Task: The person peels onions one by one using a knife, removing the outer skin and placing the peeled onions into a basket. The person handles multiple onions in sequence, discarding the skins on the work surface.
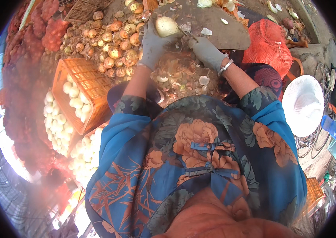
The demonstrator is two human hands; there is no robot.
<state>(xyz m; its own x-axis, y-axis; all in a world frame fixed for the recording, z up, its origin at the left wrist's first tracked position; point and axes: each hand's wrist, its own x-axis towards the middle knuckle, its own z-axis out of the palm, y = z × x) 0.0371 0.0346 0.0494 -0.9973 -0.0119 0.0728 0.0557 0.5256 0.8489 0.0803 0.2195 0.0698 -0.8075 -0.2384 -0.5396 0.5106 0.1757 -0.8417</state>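
My left hand (156, 44), in a grey glove, grips a large pale onion (167, 26) whose outer skin is off. Close by on the right, my gloved right hand (207, 53) has its fingers curled around a thin tool (183, 32), perhaps a small knife. Most of that tool is hidden by the fingers and blur. Both hands are above the near edge of a grey-brown board (227, 35) with scraps of onion skin on it. Below them, loose peelings (175, 74) cover the ground between my knees.
Unpeeled onions (114, 52) are heaped at the left. An orange plastic crate (96, 86) of peeled onions tilts beside my left knee, near more peeled onions (56, 122). Red mesh sacks (25, 74) line the far left. A red mesh bag (267, 47) and white hat (303, 105) are right.
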